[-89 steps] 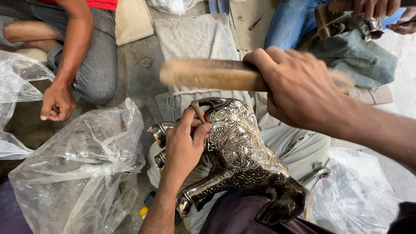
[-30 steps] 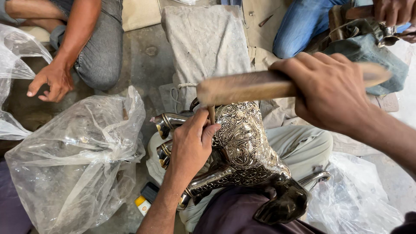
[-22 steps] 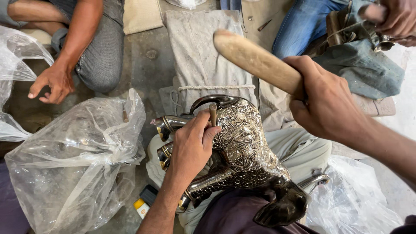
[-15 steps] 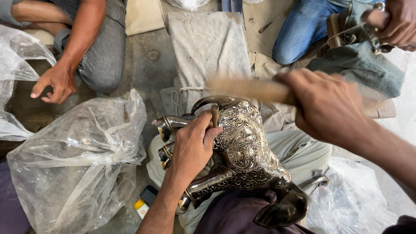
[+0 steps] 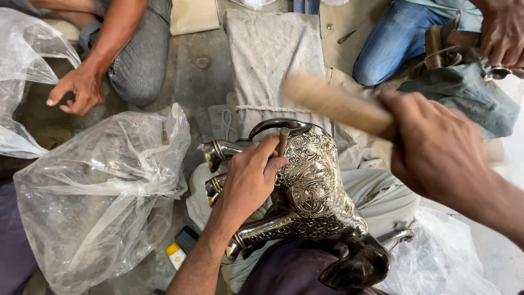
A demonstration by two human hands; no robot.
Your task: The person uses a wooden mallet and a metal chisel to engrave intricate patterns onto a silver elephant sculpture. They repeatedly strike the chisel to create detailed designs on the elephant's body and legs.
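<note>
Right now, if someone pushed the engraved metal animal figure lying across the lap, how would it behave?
The metal animal figure is probably heavy for its size and rigid, going by its solid-looking polished metal. Its rounded body lies on its side on soft cloth, so it may rock or roll unless the left hand steadies it. The glossy smooth legs could be slippery; the engraved flank likely grips better.

Grey floor (image 5: pixel 202 71) bears cloth (image 5: pixel 267 54), perhaps 2 bags (image 5: pixel 93 186).

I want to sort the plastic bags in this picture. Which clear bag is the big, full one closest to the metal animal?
The bag directly left of the animal, bulging and knotted. The bag at far left is farther away; the bag at lower right lies flatter.
</note>
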